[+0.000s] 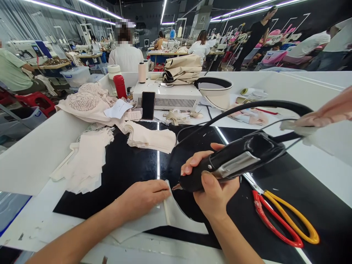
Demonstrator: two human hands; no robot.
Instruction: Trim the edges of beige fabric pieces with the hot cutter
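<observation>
My right hand is wrapped around a black corded handheld tool with a silver lever on its side, my thumb resting by the lever. The tool's narrow tip points left, close to the upper edge of a white fabric piece. At that edge, the fingers of my left hand are closed together on the fabric, near a narrow raised strip along it. What lies under those fingertips is hidden. The fabric lies on a black mat. Scissors with red and yellow handles lie right of my right hand.
Stacked pale fabric pieces and more cut pieces lie left. Behind are a lace bra, a phone, a white box and a red bottle. The tool's thick cable arches right. People sit at sewing machines beyond.
</observation>
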